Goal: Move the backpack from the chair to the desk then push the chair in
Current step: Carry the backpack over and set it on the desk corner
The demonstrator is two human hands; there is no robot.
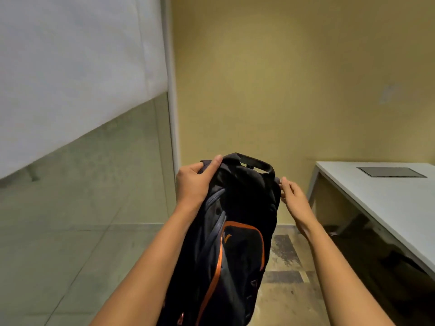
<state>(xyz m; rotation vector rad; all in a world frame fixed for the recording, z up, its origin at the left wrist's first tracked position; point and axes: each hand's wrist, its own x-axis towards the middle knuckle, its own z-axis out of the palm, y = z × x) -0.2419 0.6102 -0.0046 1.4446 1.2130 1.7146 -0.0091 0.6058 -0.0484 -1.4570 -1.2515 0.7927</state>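
Note:
A black backpack [237, 231] with orange piping hangs in the air in front of me, its top handle pointing away. My left hand [195, 182] grips the fabric at its top left corner, thumb over the edge. My right hand [294, 198] holds the top right side, fingertips pinching a strap or edge there. The white desk [386, 203] stands to the right, apart from the backpack, with a grey cable hatch set in its top. No chair is in view.
A yellow wall [282, 78] is straight ahead. On the left is a glass partition with a white blind [70, 67] and a white frame post [173, 114]. Worn tiled floor [287, 267] lies below, with shadow under the desk.

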